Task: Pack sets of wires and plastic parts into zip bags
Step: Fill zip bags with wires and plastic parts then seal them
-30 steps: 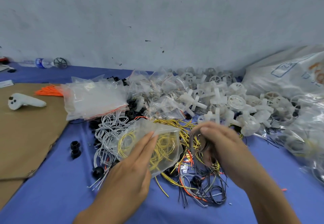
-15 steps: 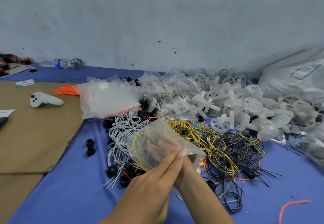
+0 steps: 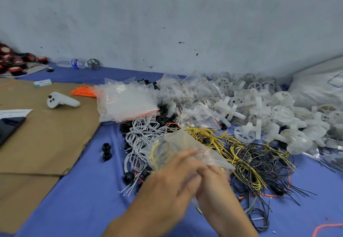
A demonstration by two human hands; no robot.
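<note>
Closely, both hands (image 3: 168, 181) at zip bag (image 3: 178, 142) edge.

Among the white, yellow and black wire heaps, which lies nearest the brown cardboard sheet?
The white wires; the yellow wires and black wires lie farther right.

Your zip bag (image 3: 187, 144) is clear, crinkly, glossy plastic; the parts (image 3: 256, 106) milky matt plastic; the surface (image 3: 89, 181) blue cloth, with matt brown cardboard (image 3: 46, 134).

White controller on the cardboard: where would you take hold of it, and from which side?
Grip the white controller by its slim handle, which points right, coming from above; it lies flat on the cardboard, and the rounder button end is bulkier.
</note>
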